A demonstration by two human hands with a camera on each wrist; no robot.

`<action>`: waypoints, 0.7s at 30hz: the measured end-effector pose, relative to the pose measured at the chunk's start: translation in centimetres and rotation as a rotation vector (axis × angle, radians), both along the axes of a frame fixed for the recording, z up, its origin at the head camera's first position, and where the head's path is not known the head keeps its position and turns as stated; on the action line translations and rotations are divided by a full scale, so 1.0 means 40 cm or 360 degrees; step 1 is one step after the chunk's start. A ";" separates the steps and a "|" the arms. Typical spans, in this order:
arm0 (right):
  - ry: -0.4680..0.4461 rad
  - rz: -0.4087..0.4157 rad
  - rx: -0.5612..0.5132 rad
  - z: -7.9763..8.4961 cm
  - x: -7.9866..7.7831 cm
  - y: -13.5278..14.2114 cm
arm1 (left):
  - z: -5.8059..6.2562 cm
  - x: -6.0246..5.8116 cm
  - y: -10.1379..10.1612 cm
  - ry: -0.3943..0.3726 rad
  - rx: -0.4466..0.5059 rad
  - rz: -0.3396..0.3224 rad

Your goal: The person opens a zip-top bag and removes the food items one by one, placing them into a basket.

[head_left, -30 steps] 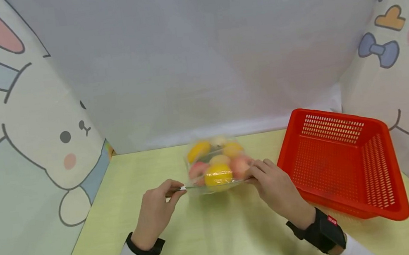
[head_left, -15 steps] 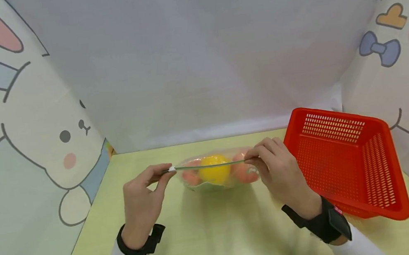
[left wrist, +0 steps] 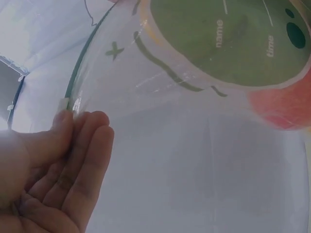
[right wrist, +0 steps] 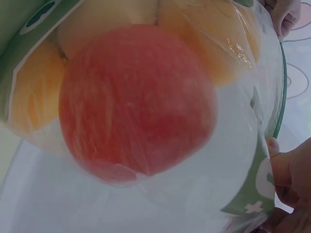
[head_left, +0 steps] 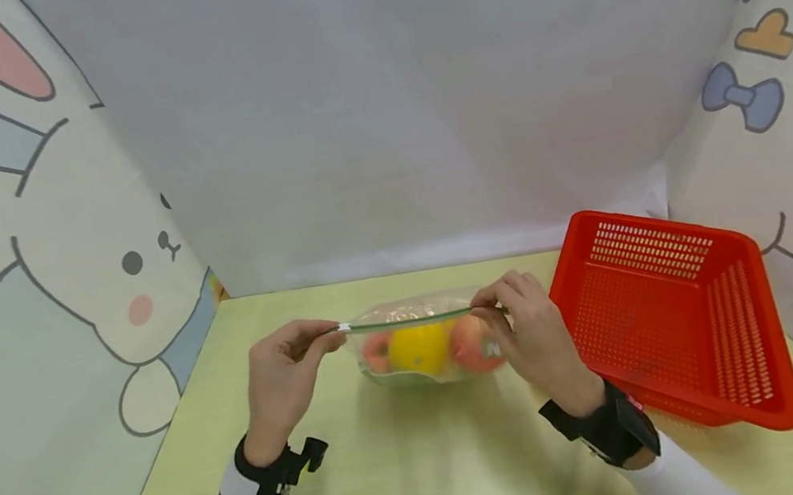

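A clear zip bag (head_left: 403,309) with a green seal strip stretches between my two hands in the head view. At its left end, my left hand (head_left: 282,384) pinches the strip at a small white slider (left wrist: 63,103). My right hand (head_left: 538,339) pinches the strip's other end. Inside the bag, a yellow fruit (head_left: 418,350) lies between reddish ones, and a round red fruit (right wrist: 138,104) fills the middle of the right wrist view. Green printing with the words "name" and "time" shows on the bag's label (left wrist: 233,63) in the left wrist view.
A red perforated basket (head_left: 649,406) stands on the right side of the pale yellow-green table (head_left: 420,471). Behind the table rises a plain grey-white backdrop (head_left: 383,120). Side panels with cartoon animals (head_left: 103,286) flank it.
The bag's seal strip has come up from the near side of the fruit to above it, lifted by both hands. Over the last half second the hands have barely moved.
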State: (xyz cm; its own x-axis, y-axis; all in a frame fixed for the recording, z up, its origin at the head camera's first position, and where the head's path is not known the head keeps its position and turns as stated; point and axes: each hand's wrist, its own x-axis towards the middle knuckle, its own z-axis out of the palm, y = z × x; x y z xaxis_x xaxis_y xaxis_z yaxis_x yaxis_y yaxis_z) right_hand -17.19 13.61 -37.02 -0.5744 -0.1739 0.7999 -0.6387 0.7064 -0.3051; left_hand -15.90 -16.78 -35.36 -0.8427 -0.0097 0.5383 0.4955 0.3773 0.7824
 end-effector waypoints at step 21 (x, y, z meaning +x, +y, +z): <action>0.0285 0.0399 0.0212 0.015 0.024 -0.222 | 0.013 0.052 0.071 -0.0151 0.0249 -0.0135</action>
